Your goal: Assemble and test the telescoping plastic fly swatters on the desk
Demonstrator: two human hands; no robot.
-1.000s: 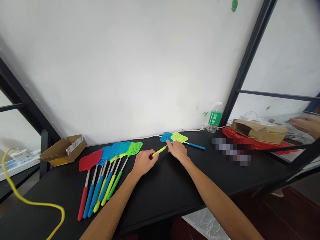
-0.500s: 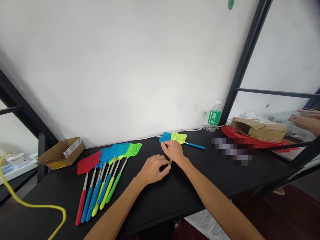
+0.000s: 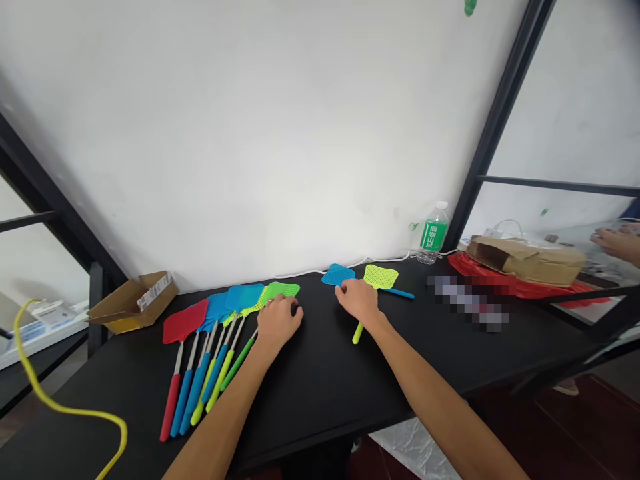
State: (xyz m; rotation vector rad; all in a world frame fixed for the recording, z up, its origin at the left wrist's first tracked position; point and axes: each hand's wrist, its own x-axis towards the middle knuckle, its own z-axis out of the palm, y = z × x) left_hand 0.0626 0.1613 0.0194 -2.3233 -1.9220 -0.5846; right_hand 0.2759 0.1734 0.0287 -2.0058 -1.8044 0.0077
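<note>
My right hand (image 3: 358,301) lies closed over the thin shaft of a yellow fly swatter (image 3: 380,276) on the black table (image 3: 320,373). The swatter's yellow handle (image 3: 357,333) sticks out below the hand. A blue fly swatter (image 3: 338,274) lies just behind it, its handle crossing under the yellow head. My left hand (image 3: 277,321) sits with fingers curled down on the shaft of a green fly swatter (image 3: 283,291), the rightmost one in a fanned row of several swatters (image 3: 210,333) in red, blue, yellow and green.
An open cardboard box (image 3: 131,302) sits at the back left, and a yellow cable (image 3: 60,407) loops at the left. A green-labelled water bottle (image 3: 433,233) stands against the wall. A brown paper bag (image 3: 530,259) lies on red material; another person's hand (image 3: 617,241) shows at the far right.
My left hand let go of the yellow swatter's handle and moved left onto the green swatter in the row. The yellow swatter swung, its head further right and its handle toward me.
</note>
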